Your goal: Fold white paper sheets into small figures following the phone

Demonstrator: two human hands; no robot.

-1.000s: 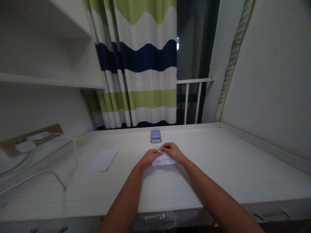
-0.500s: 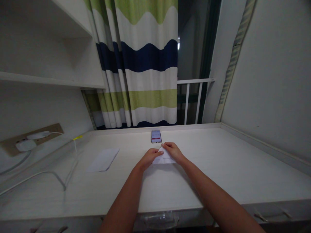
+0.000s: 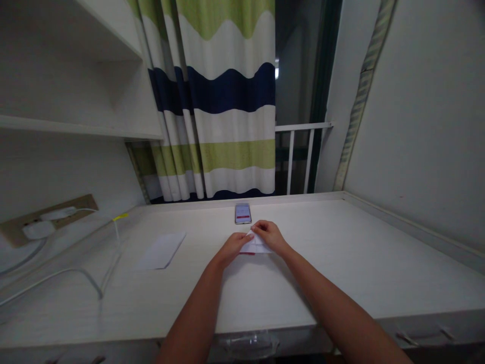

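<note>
A head-worn camera looks down on a pale bench [image 3: 341, 263]. Just below the centre of the frame, the person's left hand [image 3: 232, 246] and right hand [image 3: 270, 235] meet over a small white folded paper [image 3: 255, 246] lying on the bench. Each grip is closed in a pinch on the paper's upper edge, the fingertips of the two hands almost touching.

The step in hand appears to be pressing a fold flat. A thin red line shows at the paper's lower edge. A further crease would call for keeping the edges lined up while a finger runs along the fold.

Just above the hands a phone [image 3: 243, 213] lies flat with its screen lit. At mid-left a flat white sheet [image 3: 162, 250] lies well apart from the hands, with a white cable [image 3: 87, 275] at lower left. A striped curtain [image 3: 220, 101] hangs at upper centre.

The hands cover most of the paper, so its shape and number of folds cannot be told. The phone's screen is too small to read. The bottom edge of the frame cuts off both forearms.
</note>
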